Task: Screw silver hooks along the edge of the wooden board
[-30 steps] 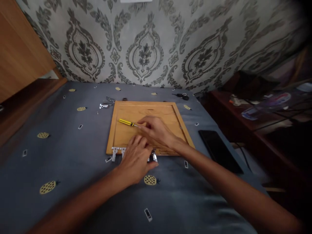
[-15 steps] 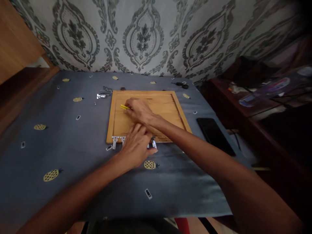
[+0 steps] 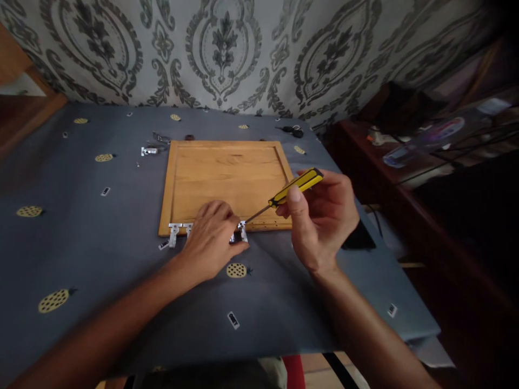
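A framed wooden panel [image 3: 227,178] lies flat on the cloth-covered table, with silvery metal hinges [image 3: 174,235] along its near edge. My left hand [image 3: 211,237] lies over that edge, fingers on the wood and thumb below, closed about a hinge [image 3: 243,231] that partly shows beside the thumb. Between thumb and fingers of my right hand [image 3: 324,216] is a yellow and black screwdriver [image 3: 294,189]. Its shaft slants down to the left and the tip meets the hinge beside my left hand. Small dark holes dot the panel's edge to the right.
Another metal hinge [image 3: 150,151] and small bits lie left of the panel. Dark-handled scissors [image 3: 294,130] rest at the back. A black phone [image 3: 360,235] sits partly behind my right hand. To the right, a plastic bottle [image 3: 425,138] lies on a dark red surface.
My right hand has swung from above the panel to its right side, bringing the screwdriver tip down to the hinge. My left hand stays at the near edge. The view has shifted slightly.
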`<move>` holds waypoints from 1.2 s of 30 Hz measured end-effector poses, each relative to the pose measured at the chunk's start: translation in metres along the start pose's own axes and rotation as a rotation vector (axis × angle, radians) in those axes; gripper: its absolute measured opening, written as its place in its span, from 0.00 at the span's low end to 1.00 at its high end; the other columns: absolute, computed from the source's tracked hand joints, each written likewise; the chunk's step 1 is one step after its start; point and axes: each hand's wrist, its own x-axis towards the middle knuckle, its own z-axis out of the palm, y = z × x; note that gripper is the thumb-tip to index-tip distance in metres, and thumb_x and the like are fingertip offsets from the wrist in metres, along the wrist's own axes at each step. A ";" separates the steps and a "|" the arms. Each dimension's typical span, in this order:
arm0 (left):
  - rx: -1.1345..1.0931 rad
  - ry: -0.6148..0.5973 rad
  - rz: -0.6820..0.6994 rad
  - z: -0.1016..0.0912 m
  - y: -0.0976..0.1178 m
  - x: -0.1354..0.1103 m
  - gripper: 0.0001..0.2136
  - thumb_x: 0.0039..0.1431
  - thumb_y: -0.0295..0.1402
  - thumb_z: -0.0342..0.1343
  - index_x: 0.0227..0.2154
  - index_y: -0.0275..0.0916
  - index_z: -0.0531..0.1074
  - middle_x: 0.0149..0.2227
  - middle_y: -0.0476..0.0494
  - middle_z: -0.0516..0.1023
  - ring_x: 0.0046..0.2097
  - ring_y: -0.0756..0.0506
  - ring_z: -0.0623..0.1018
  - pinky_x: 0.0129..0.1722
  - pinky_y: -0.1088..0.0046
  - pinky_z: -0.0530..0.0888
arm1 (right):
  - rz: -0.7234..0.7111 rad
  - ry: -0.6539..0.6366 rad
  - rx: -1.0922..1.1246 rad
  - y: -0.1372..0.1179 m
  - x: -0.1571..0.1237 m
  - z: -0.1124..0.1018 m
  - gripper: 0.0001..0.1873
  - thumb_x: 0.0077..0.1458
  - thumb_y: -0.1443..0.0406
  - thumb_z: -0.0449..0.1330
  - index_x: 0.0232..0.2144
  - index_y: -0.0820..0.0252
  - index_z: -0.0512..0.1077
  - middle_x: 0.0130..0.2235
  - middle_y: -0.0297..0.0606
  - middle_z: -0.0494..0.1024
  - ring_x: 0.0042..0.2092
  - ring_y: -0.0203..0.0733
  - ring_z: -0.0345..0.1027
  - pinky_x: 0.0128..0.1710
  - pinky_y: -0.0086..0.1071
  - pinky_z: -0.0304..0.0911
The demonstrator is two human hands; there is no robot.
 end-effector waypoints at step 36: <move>0.023 0.014 0.008 0.000 0.001 -0.001 0.12 0.58 0.38 0.66 0.40 0.36 0.76 0.43 0.40 0.75 0.48 0.37 0.72 0.51 0.56 0.70 | -0.015 -0.283 -0.074 0.004 -0.003 -0.003 0.08 0.58 0.63 0.65 0.40 0.55 0.73 0.32 0.31 0.71 0.30 0.34 0.66 0.27 0.32 0.66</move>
